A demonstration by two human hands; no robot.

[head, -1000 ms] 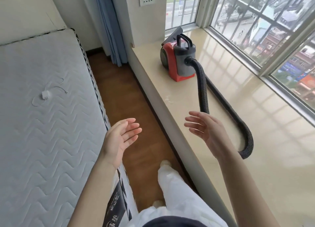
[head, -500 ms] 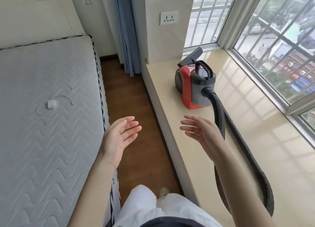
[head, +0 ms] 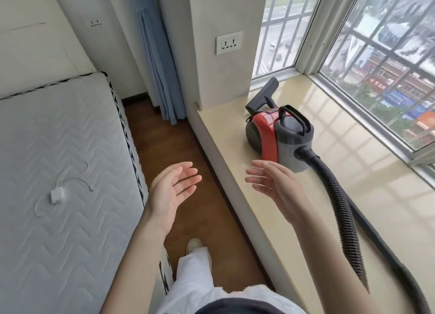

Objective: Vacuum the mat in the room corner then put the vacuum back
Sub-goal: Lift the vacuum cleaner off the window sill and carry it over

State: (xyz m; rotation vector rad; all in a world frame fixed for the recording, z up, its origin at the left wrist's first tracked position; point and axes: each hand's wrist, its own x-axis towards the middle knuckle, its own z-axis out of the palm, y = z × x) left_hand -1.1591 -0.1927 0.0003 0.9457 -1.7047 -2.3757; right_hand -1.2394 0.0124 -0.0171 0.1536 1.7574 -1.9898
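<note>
Starting at the left, a bare mattress (head: pixel 58 160) fills that side, with a small white charger (head: pixel 57 195) and its thin cable lying on the quilting. Beside it runs a strip of brown wooden floor (head: pixel 164 148), ending at a blue curtain (head: pixel 157 73) in the corner. No mat is visible from here.

Over the floor, the left hand (head: pixel 170 191) hovers palm inward with fingers straight and relaxed, holding nothing. The right hand (head: pixel 274 184) hovers over the edge of the window ledge (head: pixel 235 172), equally spread and empty, just short of the vacuum.

The vacuum (head: pixel 280 134) is a small red and grey canister sitting on the ledge by the window, below a wall socket (head: pixel 229 42). A black arched handle (head: pixel 295 117) on top looks like the natural place to take hold; the body seems compact and rigid, probably liftable one-handed. The ribbed hose (head: pixel 341 210) leaves its front and trails right along the ledge; it appears flexible and likely to drag or swing, so the free hand would do well to gather it. A dark nozzle (head: pixel 263 97) sits behind the canister.
</note>
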